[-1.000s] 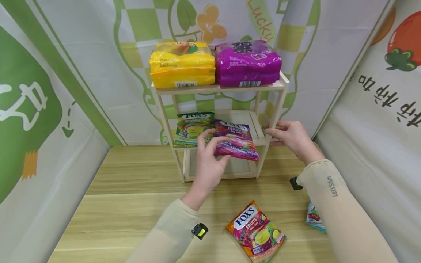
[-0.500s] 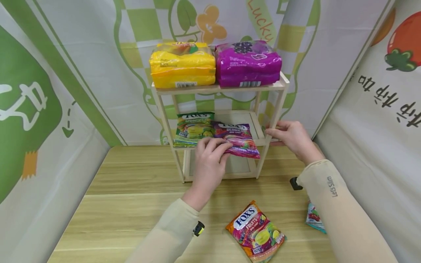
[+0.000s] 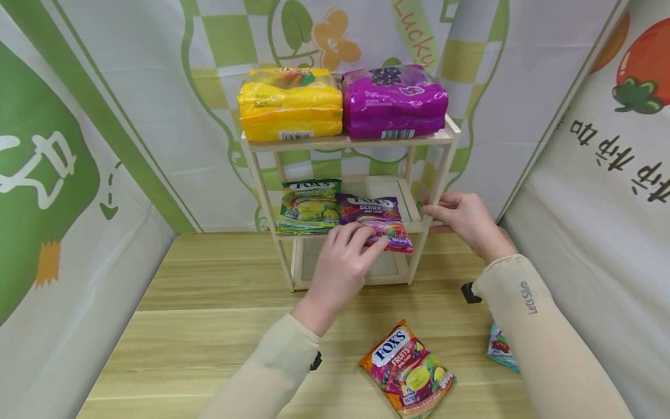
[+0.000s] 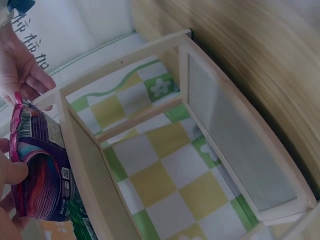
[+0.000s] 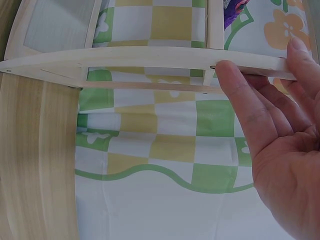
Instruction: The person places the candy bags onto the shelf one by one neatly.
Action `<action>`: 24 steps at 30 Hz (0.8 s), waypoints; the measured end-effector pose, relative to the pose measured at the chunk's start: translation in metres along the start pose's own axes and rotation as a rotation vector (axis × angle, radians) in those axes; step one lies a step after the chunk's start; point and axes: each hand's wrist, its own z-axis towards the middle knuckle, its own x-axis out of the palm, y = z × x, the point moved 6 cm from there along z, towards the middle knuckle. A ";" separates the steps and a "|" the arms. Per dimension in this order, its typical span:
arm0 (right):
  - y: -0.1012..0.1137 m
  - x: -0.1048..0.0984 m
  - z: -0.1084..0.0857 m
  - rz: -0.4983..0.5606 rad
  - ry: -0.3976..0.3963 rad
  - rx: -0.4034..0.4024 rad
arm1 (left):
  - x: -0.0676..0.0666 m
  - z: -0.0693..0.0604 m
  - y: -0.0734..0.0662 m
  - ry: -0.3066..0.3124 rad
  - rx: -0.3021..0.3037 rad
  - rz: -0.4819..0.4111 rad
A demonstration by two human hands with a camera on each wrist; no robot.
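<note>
A purple Fox's Berries candy bag (image 3: 374, 212) lies tilted on the rack's middle level, its lower edge jutting over the front. My left hand (image 3: 342, 265) pinches that lower edge; in the left wrist view the thumb (image 4: 14, 172) presses on the bag's crimped end. Beside it, to the left, leans a green Fox's candy bag (image 3: 309, 206). My right hand (image 3: 468, 224) holds the right side of the small wooden shelf rack (image 3: 348, 141). From the right wrist, the fingers (image 5: 250, 110) lie against its upright (image 5: 150, 57).
On the rack's top sit a yellow package (image 3: 290, 113) and a purple package (image 3: 398, 107). An orange-red Fox's Fruits candy bag (image 3: 410, 372) lies on the wooden table (image 3: 209, 331). A blue-edged bag (image 3: 501, 348) is partly hidden by the right forearm. Printed cloth walls surround the table.
My left hand has shifted right along the Berries bag's lower edge, its fingers closing on it. The bag has moved slightly up and back. My right hand stays on the rack.
</note>
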 end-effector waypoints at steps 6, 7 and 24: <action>0.000 0.000 0.000 0.002 -0.002 -0.005 | 0.005 -0.001 -0.004 0.026 0.060 0.086; 0.000 0.000 0.000 0.002 -0.002 -0.006 | 0.006 -0.002 -0.004 0.030 0.064 0.093; 0.000 0.000 0.000 0.000 -0.002 -0.015 | 0.016 -0.002 0.001 0.057 0.053 0.073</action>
